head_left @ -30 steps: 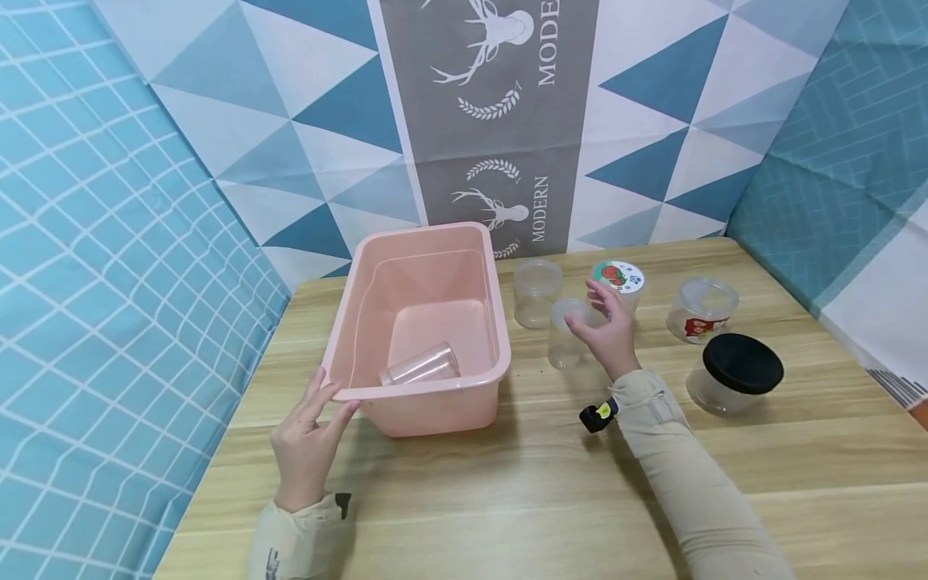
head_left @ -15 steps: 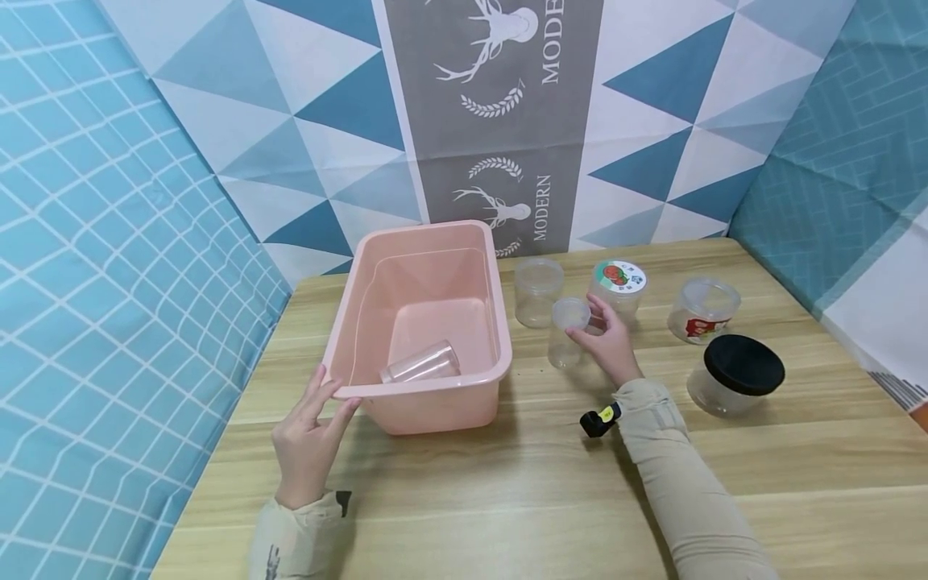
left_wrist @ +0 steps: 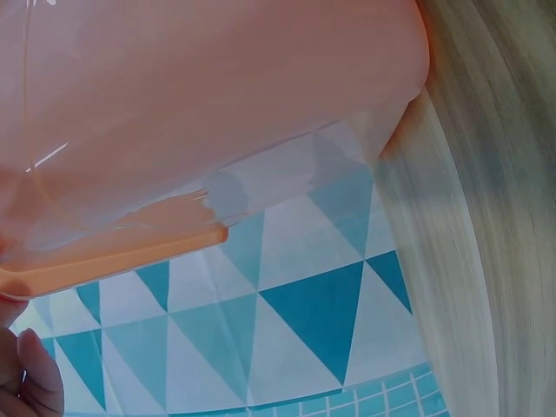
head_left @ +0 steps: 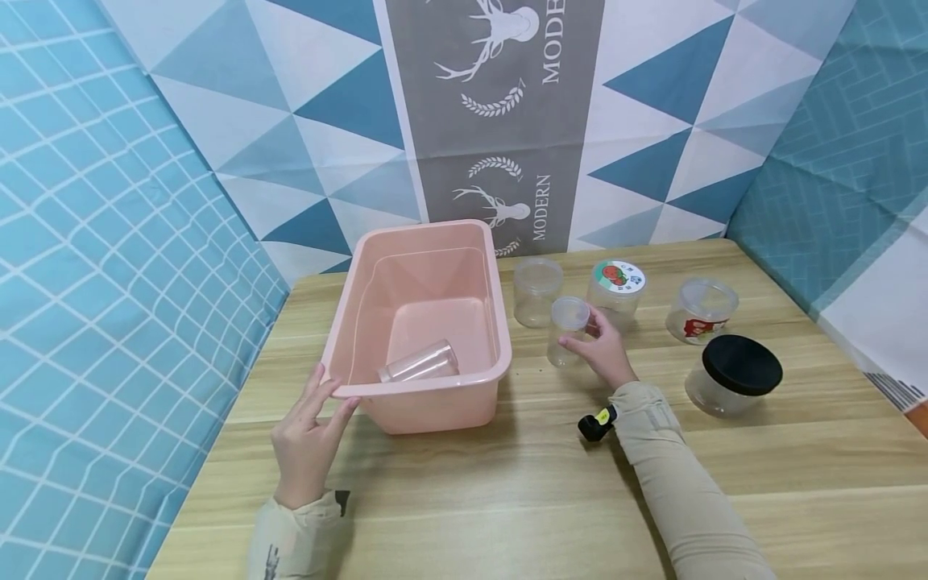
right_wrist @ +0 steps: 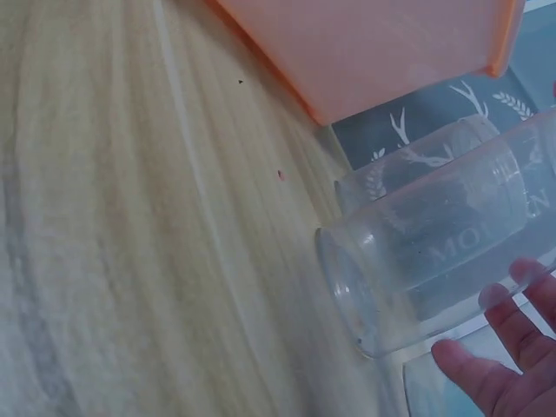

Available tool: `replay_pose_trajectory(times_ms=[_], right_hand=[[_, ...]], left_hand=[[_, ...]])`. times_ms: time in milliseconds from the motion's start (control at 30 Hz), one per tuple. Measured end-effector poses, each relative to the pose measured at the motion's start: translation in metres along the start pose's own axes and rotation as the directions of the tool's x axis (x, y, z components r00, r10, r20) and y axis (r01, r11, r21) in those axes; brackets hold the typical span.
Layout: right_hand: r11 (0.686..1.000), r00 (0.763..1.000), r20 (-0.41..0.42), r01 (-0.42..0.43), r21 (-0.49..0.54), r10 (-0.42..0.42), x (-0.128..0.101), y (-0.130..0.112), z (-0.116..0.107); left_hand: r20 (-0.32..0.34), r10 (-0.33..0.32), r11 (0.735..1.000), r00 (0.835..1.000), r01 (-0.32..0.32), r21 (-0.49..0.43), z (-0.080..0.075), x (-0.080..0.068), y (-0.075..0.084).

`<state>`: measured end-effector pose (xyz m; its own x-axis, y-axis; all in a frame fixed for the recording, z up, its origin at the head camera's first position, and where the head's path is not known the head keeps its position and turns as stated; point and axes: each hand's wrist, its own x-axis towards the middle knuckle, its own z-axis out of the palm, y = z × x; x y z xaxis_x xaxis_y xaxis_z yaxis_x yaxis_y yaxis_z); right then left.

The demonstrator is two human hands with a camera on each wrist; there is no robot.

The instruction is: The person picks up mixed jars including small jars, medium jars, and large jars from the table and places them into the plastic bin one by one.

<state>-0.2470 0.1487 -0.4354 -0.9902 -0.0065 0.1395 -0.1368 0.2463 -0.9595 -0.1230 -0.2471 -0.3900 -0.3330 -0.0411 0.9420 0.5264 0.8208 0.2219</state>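
Right hand [head_left: 605, 348] closes its grip on the small jar [head_left: 567, 331], upright on the counter [head_left: 507, 483] right of the bin [head_left: 424, 322].
For a clean hold, fingers should wrap the middle, clear of the near jars; left hand [head_left: 308, 439] rests with straight fingers on the bin's corner, steadying it.

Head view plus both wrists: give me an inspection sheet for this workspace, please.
Surface: wooden table.
Job's things: small clear jar upright beside pink bin; a clear cup lies in the bin.
Clutter: clear jar, sticker-lid jar, labelled tub, black-lid jar.
Grippers: right hand grips the small jar; left hand rests on the bin's corner.
Cables: nothing seen.
Surroundings: blue patterned backdrop.
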Motion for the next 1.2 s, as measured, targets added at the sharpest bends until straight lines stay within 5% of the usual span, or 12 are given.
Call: replay_pose_trajectory(times_ms=[433, 833, 1200], right_hand=[[0.996, 0.997, -0.068, -0.051, -0.079, 0.045, 0.002, 0.008, 0.013], [0.998, 0.984, -0.174, -0.035, -0.047, 0.026, -0.002, -0.001, 0.015], [0.999, 0.983, -0.183, -0.022, -0.036, 0.015, 0.000, -0.008, 0.014]], left_hand=[[-0.010, -0.009, 1.000, 1.000, 0.009, 0.020, 0.001, -0.001, 0.002], [-0.004, -0.014, 1.000, 1.000, 0.014, 0.028, 0.001, 0.000, 0.002], [-0.005, -0.020, 0.999, 1.000, 0.020, 0.029, 0.000, -0.001, 0.001]])
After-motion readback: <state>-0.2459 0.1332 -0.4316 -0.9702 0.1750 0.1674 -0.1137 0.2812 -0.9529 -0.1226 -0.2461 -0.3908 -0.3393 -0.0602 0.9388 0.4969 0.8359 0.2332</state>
